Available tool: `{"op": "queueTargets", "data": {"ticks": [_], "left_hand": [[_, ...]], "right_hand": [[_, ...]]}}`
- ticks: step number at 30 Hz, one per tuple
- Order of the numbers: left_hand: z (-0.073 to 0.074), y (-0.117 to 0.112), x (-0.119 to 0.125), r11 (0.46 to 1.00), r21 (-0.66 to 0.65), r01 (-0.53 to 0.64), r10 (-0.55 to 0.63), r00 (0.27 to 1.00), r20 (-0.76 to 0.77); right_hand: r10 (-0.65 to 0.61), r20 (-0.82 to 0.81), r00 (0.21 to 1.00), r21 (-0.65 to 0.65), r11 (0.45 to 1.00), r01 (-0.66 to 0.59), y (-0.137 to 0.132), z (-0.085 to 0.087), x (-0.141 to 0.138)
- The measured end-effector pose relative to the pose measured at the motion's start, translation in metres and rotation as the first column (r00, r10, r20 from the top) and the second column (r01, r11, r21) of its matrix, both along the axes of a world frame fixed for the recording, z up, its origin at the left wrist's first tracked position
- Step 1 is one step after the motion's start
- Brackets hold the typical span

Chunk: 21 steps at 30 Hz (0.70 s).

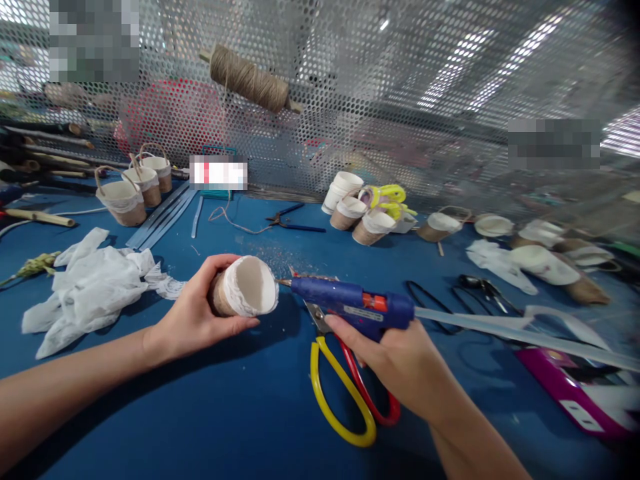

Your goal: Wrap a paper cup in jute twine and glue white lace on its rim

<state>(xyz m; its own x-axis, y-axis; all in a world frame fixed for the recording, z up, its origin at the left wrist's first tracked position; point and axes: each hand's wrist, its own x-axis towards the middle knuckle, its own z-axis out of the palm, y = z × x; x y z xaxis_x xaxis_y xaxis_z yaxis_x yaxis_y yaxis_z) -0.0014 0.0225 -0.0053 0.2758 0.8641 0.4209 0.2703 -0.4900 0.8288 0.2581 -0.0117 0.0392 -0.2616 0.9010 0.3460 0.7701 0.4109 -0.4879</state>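
My left hand (195, 303) grips a small tan cup (253, 287) with a white lace band around its rim. The cup is tilted, its mouth facing right and toward me. In my right hand (395, 360) is a blue hot glue gun (350, 300), fingers wrapped around its handle. The gun's metal nozzle points left, close to the cup's rim; whether it touches I cannot tell. A long translucent glue stick (520, 333) sticks out of the gun's back. Beneath the gun lie scissors (345, 393) with one yellow and one red handle, their blades partly hidden.
White lace fabric (95, 287) lies at left, near handled cups (123, 200) and glue sticks (167, 213). Pliers (295, 220) lie at the back beside more cups (373, 227). A twine spool (250, 79) hangs on the perforated metal screen. At right are a black cable and a magenta box (565, 393).
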Motion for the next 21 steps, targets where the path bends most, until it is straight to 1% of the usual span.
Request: {"op": "queueTargets", "data": {"ticks": [3,6,8,11,14,17,19,21], "left_hand": [[0.000,0.001,0.000,1.000,0.026,-0.002,0.002,1.000,-0.001],[0.000,0.001,0.000,0.999,0.038,-0.029,0.029,1.000,0.006],[0.001,0.002,0.000,0.998,0.041,-0.042,0.041,0.999,0.008],[0.002,0.003,0.000,0.997,0.056,-0.057,0.057,0.998,0.005],[0.002,0.003,0.000,0.995,0.065,-0.082,0.082,0.997,-0.009],[0.002,0.002,0.000,0.994,0.064,-0.084,0.086,0.996,-0.018],[0.001,0.002,0.000,0.996,0.063,-0.063,0.064,0.998,-0.012],[0.000,0.001,0.000,0.998,0.053,-0.030,0.030,1.000,0.002]], "right_hand": [[0.035,0.156,0.987,0.150,0.987,-0.058,0.002,-0.004,0.002],[0.060,0.317,0.947,0.304,0.939,-0.161,0.003,-0.008,0.004],[0.057,0.384,0.921,0.356,0.912,-0.205,0.003,-0.010,0.004],[0.048,0.412,0.910,0.380,0.899,-0.220,0.002,-0.011,0.005],[0.065,0.376,0.924,0.342,0.918,-0.203,0.001,-0.007,0.005],[0.093,0.289,0.953,0.235,0.958,-0.165,0.000,0.000,0.005],[0.094,0.177,0.980,0.146,0.982,-0.121,0.000,0.006,0.003],[0.060,0.017,0.998,0.008,0.998,-0.060,0.001,0.010,-0.001]]}}
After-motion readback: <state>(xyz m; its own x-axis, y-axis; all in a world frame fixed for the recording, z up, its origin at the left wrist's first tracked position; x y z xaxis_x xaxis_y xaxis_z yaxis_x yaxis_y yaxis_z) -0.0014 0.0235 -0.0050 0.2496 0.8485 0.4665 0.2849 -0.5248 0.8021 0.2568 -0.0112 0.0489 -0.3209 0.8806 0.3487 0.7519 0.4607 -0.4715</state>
